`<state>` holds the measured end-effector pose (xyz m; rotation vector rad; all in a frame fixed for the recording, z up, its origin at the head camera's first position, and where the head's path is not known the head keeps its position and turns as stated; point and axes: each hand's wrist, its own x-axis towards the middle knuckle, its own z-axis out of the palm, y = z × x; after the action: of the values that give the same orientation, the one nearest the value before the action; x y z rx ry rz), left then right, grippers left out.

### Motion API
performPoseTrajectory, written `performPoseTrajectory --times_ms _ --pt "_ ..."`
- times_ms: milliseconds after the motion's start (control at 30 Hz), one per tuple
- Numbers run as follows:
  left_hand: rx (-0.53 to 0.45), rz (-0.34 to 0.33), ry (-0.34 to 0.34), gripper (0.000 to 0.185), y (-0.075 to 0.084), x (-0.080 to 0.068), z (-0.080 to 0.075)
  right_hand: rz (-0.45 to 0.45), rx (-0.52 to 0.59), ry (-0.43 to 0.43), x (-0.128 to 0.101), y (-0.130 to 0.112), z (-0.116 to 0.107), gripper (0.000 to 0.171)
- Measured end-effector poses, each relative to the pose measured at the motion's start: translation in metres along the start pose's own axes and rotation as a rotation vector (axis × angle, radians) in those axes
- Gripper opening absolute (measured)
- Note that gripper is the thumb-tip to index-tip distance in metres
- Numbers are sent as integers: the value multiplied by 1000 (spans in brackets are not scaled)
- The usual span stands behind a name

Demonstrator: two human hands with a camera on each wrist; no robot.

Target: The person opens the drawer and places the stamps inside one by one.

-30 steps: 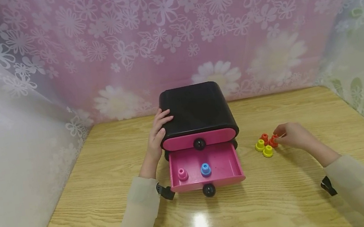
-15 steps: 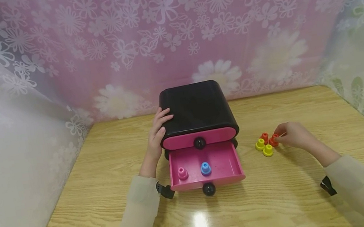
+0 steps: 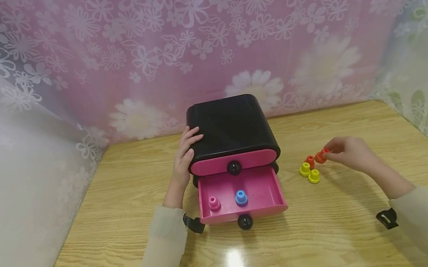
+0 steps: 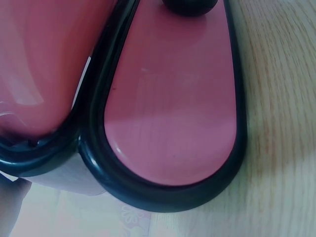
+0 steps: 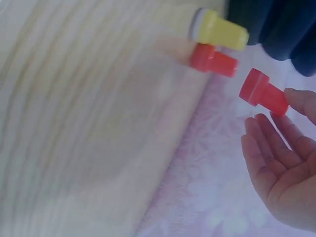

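The table (image 3: 141, 255) had a pale wood-grain top. A black cabinet (image 3: 229, 124) with pink drawers stood on it toward the back edge, slightly nearer the left edge than the right. Between the cabinet and the right edge, a red peg (image 3: 310, 162) stood upright, with two yellow pegs (image 3: 314, 177) close together on its near side.

You can read no text, label, brand, number or sign in any of your three views.
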<state>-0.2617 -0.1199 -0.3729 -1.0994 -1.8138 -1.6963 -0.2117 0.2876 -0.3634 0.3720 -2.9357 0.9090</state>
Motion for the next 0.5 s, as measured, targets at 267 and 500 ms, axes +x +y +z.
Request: performPoseTrajectory --times_ms 267,500 --pt "5 -9 4 47 0 -1 0 -67 46 99 -14 -25 -3 33" --pt "14 -9 5 45 0 0 0 -126 113 118 -23 -52 1 30"
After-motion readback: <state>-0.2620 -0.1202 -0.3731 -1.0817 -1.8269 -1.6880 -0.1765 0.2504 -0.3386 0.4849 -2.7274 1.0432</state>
